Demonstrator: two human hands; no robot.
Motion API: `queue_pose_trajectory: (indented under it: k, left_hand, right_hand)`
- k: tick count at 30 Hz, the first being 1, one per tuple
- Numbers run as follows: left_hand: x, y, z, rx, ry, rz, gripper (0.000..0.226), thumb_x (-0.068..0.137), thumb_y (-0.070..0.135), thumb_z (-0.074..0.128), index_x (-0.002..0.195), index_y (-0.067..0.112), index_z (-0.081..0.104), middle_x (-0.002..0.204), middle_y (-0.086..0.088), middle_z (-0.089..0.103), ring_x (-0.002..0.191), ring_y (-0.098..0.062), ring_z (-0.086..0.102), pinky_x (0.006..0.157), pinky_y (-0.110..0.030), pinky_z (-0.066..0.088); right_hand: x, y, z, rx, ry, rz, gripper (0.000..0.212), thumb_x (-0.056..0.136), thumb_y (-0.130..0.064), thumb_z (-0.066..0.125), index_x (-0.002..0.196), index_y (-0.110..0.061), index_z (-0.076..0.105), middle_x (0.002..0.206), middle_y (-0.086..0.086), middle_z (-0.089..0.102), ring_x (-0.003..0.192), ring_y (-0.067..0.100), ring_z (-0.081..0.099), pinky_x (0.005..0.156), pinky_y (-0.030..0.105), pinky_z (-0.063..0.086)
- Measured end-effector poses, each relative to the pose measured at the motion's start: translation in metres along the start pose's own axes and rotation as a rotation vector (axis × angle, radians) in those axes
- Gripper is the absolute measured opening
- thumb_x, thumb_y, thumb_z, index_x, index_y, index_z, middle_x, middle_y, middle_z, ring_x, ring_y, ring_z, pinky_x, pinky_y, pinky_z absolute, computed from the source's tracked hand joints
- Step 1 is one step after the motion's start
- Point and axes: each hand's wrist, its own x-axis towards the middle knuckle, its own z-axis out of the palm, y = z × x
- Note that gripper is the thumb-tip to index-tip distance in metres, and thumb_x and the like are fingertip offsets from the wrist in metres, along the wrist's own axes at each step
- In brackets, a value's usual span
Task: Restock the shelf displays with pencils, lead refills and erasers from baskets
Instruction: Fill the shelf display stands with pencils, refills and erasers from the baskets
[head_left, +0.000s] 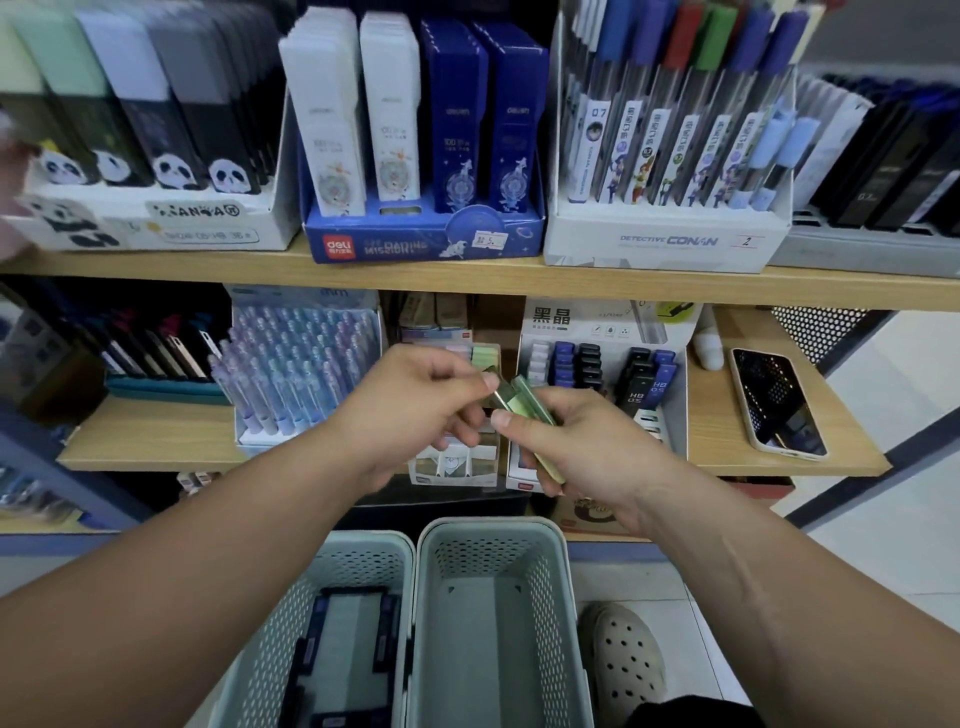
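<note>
**Green refill cases held over a half-hidden display**

Much of the white cardboard display box (452, 460) on the light wooden shelf (719, 441) is covered by the hands. Only its front compartments and a back row of pastel pink and green tops show. How many cases the person holds cannot be counted, since fingers cover their middles. The far left of the view is smeared with blur, and print on the cases is too small to read.

The pale green, flat, translucent plastic lead-refill cases (530, 402) are slim and oblong. They sit fanned together in the air just above that display box (centre of the middle shelf level). The right hand (582, 457) is curled around the bunch, whose lower ends poke out beneath its fingers. The left hand (410, 415) pinches the upper end of the leftmost case between thumb and fingertips.

Below stand two grey-green perforated plastic baskets. The left basket (270, 623) carries dark blue-black packets, and the right basket (550, 597) is touching it. A white-cased smartphone (776, 405) lies on the shelf, well right of the hands.
</note>
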Motion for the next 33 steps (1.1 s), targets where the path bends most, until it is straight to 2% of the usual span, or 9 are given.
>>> queue_pose_trajectory:
  k: [7, 13, 15, 17, 20, 23, 28, 30, 33]
  left_hand:
    - [-0.014, 0.000, -0.013, -0.169, 0.041, -0.101, 0.013, 0.092, 0.003, 0.061, 0.081, 0.007, 0.068, 0.073, -0.016, 0.071, 0.059, -0.019, 0.068, 0.053, -0.027, 0.047]
    - [-0.016, -0.005, -0.031, -0.326, 0.166, -0.081, 0.015, 0.090, -0.006, 0.057, 0.082, 0.007, 0.061, 0.079, -0.023, 0.073, 0.060, -0.021, 0.071, 0.054, -0.028, 0.049]
    - [-0.017, -0.008, -0.033, -0.241, 0.123, -0.055, 0.017, 0.086, -0.010, 0.059, 0.087, 0.007, 0.061, 0.078, -0.023, 0.073, 0.060, -0.023, 0.071, 0.056, -0.031, 0.048]
    - [-0.019, -0.011, -0.033, -0.036, 0.003, -0.025, 0.034, 0.082, -0.013, 0.063, 0.102, 0.014, 0.068, 0.077, -0.019, 0.074, 0.064, -0.024, 0.071, 0.060, -0.033, 0.049]
    - [-0.020, -0.015, -0.026, 0.112, -0.147, 0.000, 0.043, 0.081, -0.008, 0.070, 0.112, 0.022, 0.073, 0.082, -0.013, 0.076, 0.070, -0.018, 0.068, 0.065, -0.030, 0.052]
    - [-0.016, -0.019, -0.018, 0.143, -0.082, 0.101, 0.029, 0.083, 0.005, 0.078, 0.107, 0.020, 0.076, 0.085, -0.004, 0.075, 0.071, -0.013, 0.063, 0.069, -0.029, 0.053]
    - [-0.006, -0.018, -0.006, 0.178, -0.192, 0.202, 0.032, 0.084, -0.003, 0.074, 0.110, 0.016, 0.074, 0.076, -0.001, 0.064, 0.062, -0.010, 0.055, 0.059, -0.023, 0.047]
    - [0.000, -0.017, -0.003, 0.185, -0.183, 0.236, 0.036, 0.084, -0.005, 0.073, 0.112, 0.019, 0.073, 0.077, -0.002, 0.062, 0.064, -0.011, 0.055, 0.060, -0.025, 0.047]
    - [0.012, -0.013, -0.003, 0.148, -0.043, 0.287, 0.040, 0.085, -0.006, 0.071, 0.111, 0.024, 0.070, 0.081, -0.010, 0.061, 0.067, -0.018, 0.056, 0.067, -0.038, 0.054]
  right_hand:
    - [-0.002, -0.006, 0.013, -0.012, -0.068, 0.049, 0.016, 0.092, -0.038, 0.071, 0.093, -0.023, 0.068, 0.071, 0.002, 0.064, 0.057, 0.016, 0.056, 0.047, 0.022, 0.036]
    - [0.004, -0.003, 0.006, 0.239, 0.139, 0.066, 0.017, 0.090, -0.015, 0.074, 0.103, -0.008, 0.067, 0.080, 0.010, 0.073, 0.056, 0.012, 0.056, 0.040, 0.018, 0.034]
    - [0.005, -0.002, 0.004, 0.326, 0.230, 0.061, 0.017, 0.087, -0.010, 0.077, 0.100, -0.008, 0.067, 0.080, 0.011, 0.072, 0.054, 0.011, 0.054, 0.039, 0.018, 0.034]
    - [0.005, -0.003, 0.003, 0.369, 0.295, 0.041, 0.016, 0.085, -0.007, 0.078, 0.097, -0.009, 0.068, 0.076, 0.009, 0.070, 0.051, 0.010, 0.051, 0.039, 0.019, 0.034]
    - [0.005, -0.003, 0.003, 0.302, 0.327, -0.012, 0.014, 0.082, -0.004, 0.079, 0.092, -0.008, 0.070, 0.066, 0.003, 0.063, 0.049, 0.010, 0.047, 0.041, 0.020, 0.035]
    - [0.004, -0.001, 0.007, 0.218, 0.268, -0.049, 0.016, 0.079, -0.002, 0.082, 0.090, -0.005, 0.071, 0.060, -0.003, 0.062, 0.045, 0.005, 0.047, 0.042, 0.017, 0.036]
    - [0.003, 0.003, 0.010, 0.210, 0.256, -0.051, 0.019, 0.077, -0.004, 0.084, 0.090, -0.003, 0.070, 0.066, 0.002, 0.061, 0.044, 0.004, 0.046, 0.043, 0.016, 0.037]
    - [0.003, 0.004, 0.005, 0.220, 0.301, -0.054, 0.015, 0.080, -0.010, 0.083, 0.088, -0.006, 0.071, 0.065, 0.001, 0.064, 0.045, 0.005, 0.047, 0.043, 0.016, 0.037]
    - [0.003, 0.004, -0.004, 0.271, 0.367, -0.042, 0.015, 0.087, -0.025, 0.078, 0.078, -0.015, 0.070, 0.067, 0.002, 0.066, 0.049, 0.011, 0.042, 0.043, 0.020, 0.034]
